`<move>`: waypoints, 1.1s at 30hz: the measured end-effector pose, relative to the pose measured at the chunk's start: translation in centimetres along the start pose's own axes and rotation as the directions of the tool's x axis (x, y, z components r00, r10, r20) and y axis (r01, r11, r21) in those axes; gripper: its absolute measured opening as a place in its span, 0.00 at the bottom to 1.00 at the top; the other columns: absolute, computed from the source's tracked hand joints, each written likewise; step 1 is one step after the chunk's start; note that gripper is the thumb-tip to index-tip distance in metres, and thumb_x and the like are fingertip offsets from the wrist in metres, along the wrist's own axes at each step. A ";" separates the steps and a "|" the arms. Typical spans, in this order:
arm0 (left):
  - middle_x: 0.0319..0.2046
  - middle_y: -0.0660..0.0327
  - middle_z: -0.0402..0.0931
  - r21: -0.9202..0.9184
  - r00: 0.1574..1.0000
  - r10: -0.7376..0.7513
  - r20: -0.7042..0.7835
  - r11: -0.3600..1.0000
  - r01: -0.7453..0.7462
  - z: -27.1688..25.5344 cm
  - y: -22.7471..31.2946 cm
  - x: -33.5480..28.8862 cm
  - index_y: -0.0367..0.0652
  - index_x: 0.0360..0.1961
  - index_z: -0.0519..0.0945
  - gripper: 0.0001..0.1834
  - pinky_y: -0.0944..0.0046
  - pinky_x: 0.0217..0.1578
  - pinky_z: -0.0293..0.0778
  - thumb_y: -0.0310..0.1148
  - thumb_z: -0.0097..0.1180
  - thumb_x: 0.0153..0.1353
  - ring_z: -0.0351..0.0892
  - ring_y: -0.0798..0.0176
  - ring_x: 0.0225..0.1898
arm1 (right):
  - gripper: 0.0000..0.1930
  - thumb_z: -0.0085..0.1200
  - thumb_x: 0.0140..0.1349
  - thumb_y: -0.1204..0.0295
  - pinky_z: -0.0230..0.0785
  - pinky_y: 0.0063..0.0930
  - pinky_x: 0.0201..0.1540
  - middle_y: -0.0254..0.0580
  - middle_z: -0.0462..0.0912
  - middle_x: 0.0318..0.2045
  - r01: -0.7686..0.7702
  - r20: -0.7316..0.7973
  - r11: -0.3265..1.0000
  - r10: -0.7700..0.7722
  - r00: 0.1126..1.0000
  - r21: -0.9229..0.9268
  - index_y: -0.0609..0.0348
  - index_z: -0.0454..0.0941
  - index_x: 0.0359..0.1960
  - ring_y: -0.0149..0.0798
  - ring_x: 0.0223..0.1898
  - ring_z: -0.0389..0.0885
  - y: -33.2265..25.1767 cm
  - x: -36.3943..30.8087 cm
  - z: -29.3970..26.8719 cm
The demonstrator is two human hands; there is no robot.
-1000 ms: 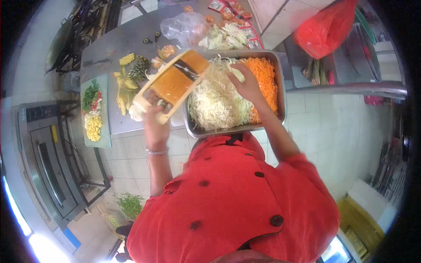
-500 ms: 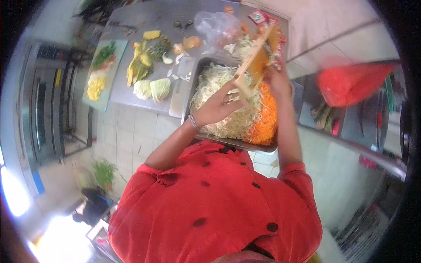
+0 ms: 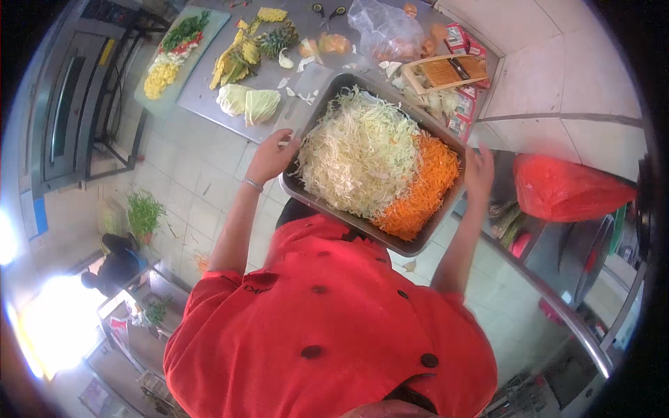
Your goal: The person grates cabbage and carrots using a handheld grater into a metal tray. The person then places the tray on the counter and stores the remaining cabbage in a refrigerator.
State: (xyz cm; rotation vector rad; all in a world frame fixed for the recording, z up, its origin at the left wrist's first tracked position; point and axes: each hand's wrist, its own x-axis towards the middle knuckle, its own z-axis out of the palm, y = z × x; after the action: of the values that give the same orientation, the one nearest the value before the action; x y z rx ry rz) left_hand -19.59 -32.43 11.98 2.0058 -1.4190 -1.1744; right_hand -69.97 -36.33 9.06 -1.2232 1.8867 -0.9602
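A deep metal tray [image 3: 339, 211] stands in front of me at the table's near edge. Shredded cabbage [image 3: 355, 150] fills most of it, and grated carrot [image 3: 423, 191] is heaped on its right side. At the tray's left rim is my left hand [image 3: 273, 157], fingers curled against the edge. My right hand [image 3: 479, 173] is beside the right rim, its fingers stretched up and apart, slightly blurred. Behind the tray a wooden vegetable slicer [image 3: 449, 72] lies on the table over pale vegetable scraps [image 3: 439, 103], touched by neither hand.
On the metal table [image 3: 198, 104] are cut cabbage pieces [image 3: 249, 104], pineapple peelings [image 3: 238, 59], scissors [image 3: 327, 14], onions [image 3: 334, 44] and a clear plastic bag [image 3: 383, 29]. A cutting board [image 3: 188, 66] with chopped vegetables lies far left. A red bag [image 3: 568, 188] is at right, near a metal rail [image 3: 550, 299].
The slicer has left my hands and now lies on the table behind the tray. Both hands have moved apart to opposite sides of the tray. The view has shifted.
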 end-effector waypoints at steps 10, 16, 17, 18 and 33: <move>0.36 0.44 0.82 0.094 0.993 0.121 -0.003 0.988 -0.120 2.2 0.0 5.5 0.35 0.39 0.79 0.27 0.50 0.43 0.73 0.54 0.52 0.68 0.81 0.43 0.40 | 0.27 0.54 0.70 0.55 0.69 0.41 0.49 0.55 0.81 0.41 -0.205 -0.169 0.979 0.206 0.964 0.023 0.73 0.73 0.51 0.47 0.43 0.78 2.8 -13.9 1.9; 0.24 0.56 0.73 -0.127 0.963 0.260 -0.064 0.955 -0.267 -0.6 2.5 0.9 0.36 0.32 0.74 0.22 0.56 0.35 0.69 0.48 0.54 0.69 0.74 0.63 0.30 | 0.22 0.51 0.72 0.59 0.67 0.41 0.50 0.55 0.79 0.41 -0.105 -0.210 0.992 0.087 0.974 -0.076 0.72 0.72 0.48 0.46 0.43 0.76 -0.6 -15.6 -1.6; 0.23 0.68 0.69 -0.326 0.967 0.255 -0.021 0.912 -0.248 -1.6 3.3 -0.4 0.37 0.32 0.73 0.19 0.63 0.34 0.68 0.44 0.56 0.69 0.68 0.72 0.30 | 0.24 0.50 0.72 0.58 0.66 0.42 0.54 0.59 0.77 0.48 -0.077 -0.235 0.997 0.075 0.969 0.000 0.73 0.71 0.53 0.47 0.49 0.75 -1.0 -15.9 -1.9; 0.25 0.69 0.70 -0.477 0.976 0.216 0.007 0.859 -0.186 -1.8 3.1 -1.0 0.37 0.33 0.74 0.18 0.64 0.34 0.68 0.43 0.56 0.69 0.68 0.73 0.31 | 0.25 0.50 0.72 0.57 0.65 0.41 0.56 0.60 0.77 0.50 -0.075 -0.235 0.992 0.050 0.971 -0.099 0.73 0.70 0.55 0.47 0.52 0.75 -1.6 -15.6 -1.8; 0.41 0.61 0.81 -0.790 0.949 -0.254 -0.186 0.613 0.010 -11.4 -10.4 -14.1 0.36 0.52 0.78 0.20 0.66 0.41 0.75 0.40 0.59 0.68 0.78 0.69 0.40 | 0.30 0.55 0.68 0.52 0.67 0.37 0.57 0.57 0.80 0.49 0.315 0.339 0.918 -0.224 0.914 -0.241 0.71 0.71 0.55 0.47 0.53 0.78 -13.6 -10.4 12.7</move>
State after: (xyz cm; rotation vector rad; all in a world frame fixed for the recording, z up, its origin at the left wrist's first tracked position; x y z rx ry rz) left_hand -6.13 -17.00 16.34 1.5386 -0.4438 -1.2113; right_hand -50.06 -33.23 15.93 -1.7413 1.6747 -0.5920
